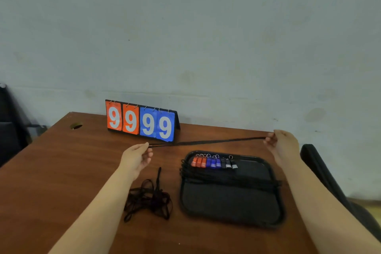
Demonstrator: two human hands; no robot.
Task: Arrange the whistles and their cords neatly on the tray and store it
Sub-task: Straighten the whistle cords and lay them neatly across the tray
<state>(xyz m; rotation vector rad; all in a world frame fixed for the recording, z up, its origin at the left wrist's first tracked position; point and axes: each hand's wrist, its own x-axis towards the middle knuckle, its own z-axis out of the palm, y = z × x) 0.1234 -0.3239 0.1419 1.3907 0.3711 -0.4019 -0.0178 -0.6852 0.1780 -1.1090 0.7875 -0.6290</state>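
Behind the bench (pixel 61 161), bare wall; whistles (pixel 213 162) lined on the tray (pixel 231 206), my left hand (pixel 137 159) and right hand (pixel 283 142) pinched one cord (pixel 206 142) taut, tangled cords (pixel 148 198) left.

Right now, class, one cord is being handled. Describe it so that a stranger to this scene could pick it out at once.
Start at the flip scoreboard reading 9999 at the back of the wooden table. Just in front of it, a black cord runs taut between the left hand and the right hand. Unlike the tangled cords on the table and those laid across the black tray, it is held straight in the air.
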